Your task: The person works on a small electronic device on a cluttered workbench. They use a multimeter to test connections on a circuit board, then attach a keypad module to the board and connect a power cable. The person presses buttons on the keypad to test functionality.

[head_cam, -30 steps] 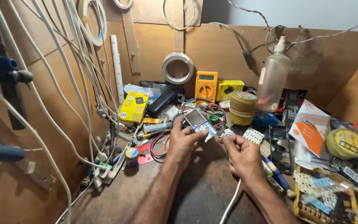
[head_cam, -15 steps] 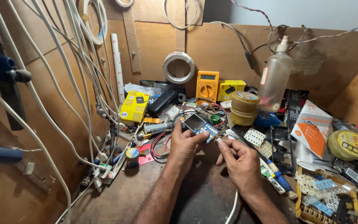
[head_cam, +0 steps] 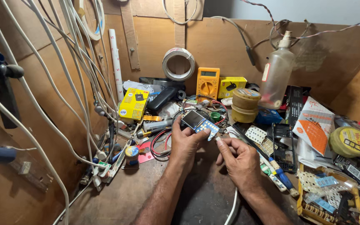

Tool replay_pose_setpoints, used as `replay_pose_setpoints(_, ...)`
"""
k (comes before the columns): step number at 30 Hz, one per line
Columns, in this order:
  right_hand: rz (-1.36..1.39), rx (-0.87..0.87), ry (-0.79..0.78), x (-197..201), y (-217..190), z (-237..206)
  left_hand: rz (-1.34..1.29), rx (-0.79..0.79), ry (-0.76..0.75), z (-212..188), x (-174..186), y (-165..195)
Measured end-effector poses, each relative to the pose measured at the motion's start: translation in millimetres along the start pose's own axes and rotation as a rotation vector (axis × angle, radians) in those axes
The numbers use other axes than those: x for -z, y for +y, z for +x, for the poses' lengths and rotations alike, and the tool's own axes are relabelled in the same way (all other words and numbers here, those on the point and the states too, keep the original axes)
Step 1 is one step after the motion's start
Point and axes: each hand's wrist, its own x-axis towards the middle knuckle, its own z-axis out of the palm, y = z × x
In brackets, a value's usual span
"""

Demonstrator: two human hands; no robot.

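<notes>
Left hand [head_cam: 185,143] is curled around a small phone [head_cam: 197,121], holding it up over the middle of the worktop [head_cam: 126,196], screen facing up. Right hand [head_cam: 240,160] sits just beside it, fingertips pinched together near the phone's lower corner; can't tell what they're gripping. Yellow multimeter [head_cam: 207,82] and a plastic bottle [head_cam: 276,75] stand along the back edge.

Small phone [head_cam: 196,121] has a glossy glass screen and plastic keys; the bench [head_cam: 130,196] and walls are matt, rough wood; the bottle [head_cam: 276,75] is cloudy plastic.
</notes>
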Motion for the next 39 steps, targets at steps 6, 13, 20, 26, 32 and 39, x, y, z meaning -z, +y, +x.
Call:
replay_pose_setpoints(6,-0.003,-0.009,0.0,-1,-3,-3,-0.015,-0.025,-0.008,-4,-3,1)
replay_pose_setpoints(13,-0.041,-0.05,0.006,0,-2,-2,0.053,-0.025,-0.016,-9,-5,9)
replay_pose_setpoints(20,-0.052,-0.064,-0.012,-1,0,0,0.042,-0.096,-0.071,-10,-3,5)
replay_pose_setpoints(26,-0.05,-0.068,-0.012,0,0,-1,0.009,-0.059,-0.059,-8,1,-5)
replay_pose_setpoints(32,-0.039,-0.061,-0.017,0,0,-2,0.0,-0.042,-0.077,-8,1,-7)
replay_pose_setpoints(39,0.007,-0.047,-0.022,0,8,-1,0.042,-0.088,-0.131,-10,1,-5)
